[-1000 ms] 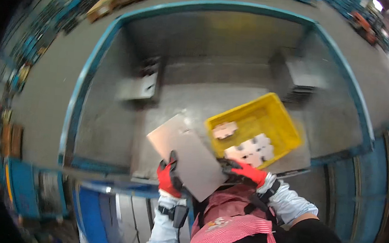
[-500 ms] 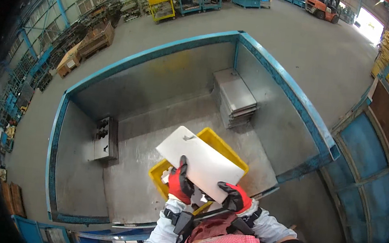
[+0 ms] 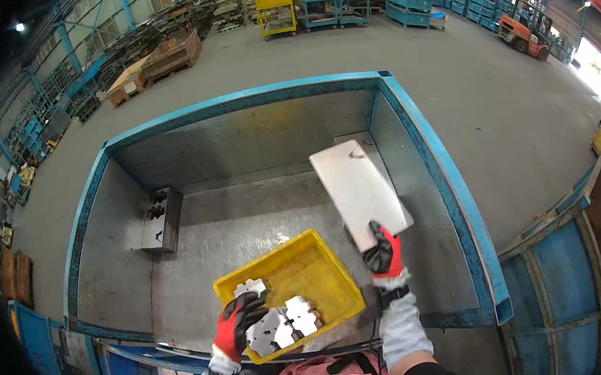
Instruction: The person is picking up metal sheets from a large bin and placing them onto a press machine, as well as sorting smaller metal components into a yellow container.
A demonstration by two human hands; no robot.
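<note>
My right hand (image 3: 383,252), in a red and black glove, grips a flat pale metal plate (image 3: 359,192) by its near edge. The plate hangs tilted over the stack of metal plates at the far right of the blue-framed bin, hiding most of that stack. My left hand (image 3: 239,320), gloved alike, is over the left end of a yellow plastic tray (image 3: 335,274), fingers apart, beside flat notched metal parts. One notched part (image 3: 301,315) lies at the tray's middle, another (image 3: 253,288) at its left end. Whether my left fingers touch a part is unclear.
The tray is inside the large bin, whose blue rim (image 3: 251,99) surrounds the grey metal floor. Upright notched plates (image 3: 161,219) stand against its left wall. A blue panelled container (image 3: 559,285) is at the right. Beyond are an orange forklift (image 3: 524,32) and a yellow rack (image 3: 274,8).
My right hand has carried the plate off the tray toward the far right. My left hand has let go of the plate and moved down left over the tray, whose metal parts now show.
</note>
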